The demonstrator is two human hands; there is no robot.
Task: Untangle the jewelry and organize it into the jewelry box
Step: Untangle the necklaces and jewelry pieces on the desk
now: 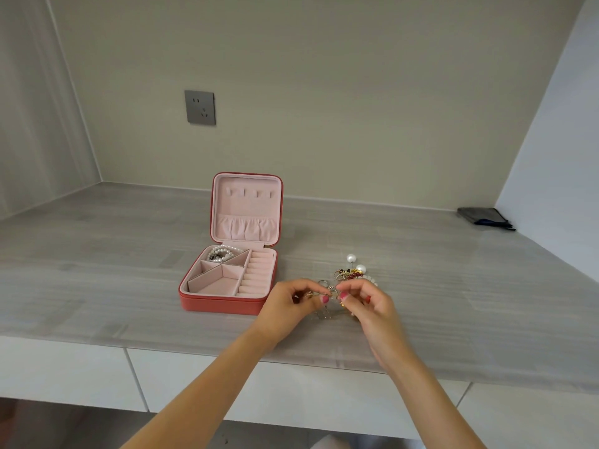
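Note:
A red jewelry box (220,304) with pink lining stands open on the grey desk, its lid upright. A pearl strand (220,253) lies in its back left compartment; the other compartments look bare. Right of the box lies a tangled jewelry pile (353,272) with large pearls, dark red beads and gold pieces. In front of the pile, my left hand (288,306) and my right hand (366,303) each pinch a small silver and gold jewelry piece (331,290) between thumb and fingertips. A thin chain hangs down from it between my hands.
A dark pouch (484,217) lies at the back right corner of the desk (129,254). A grey wall socket (200,107) sits on the back wall. White drawer fronts (64,371) run below the desk's front edge.

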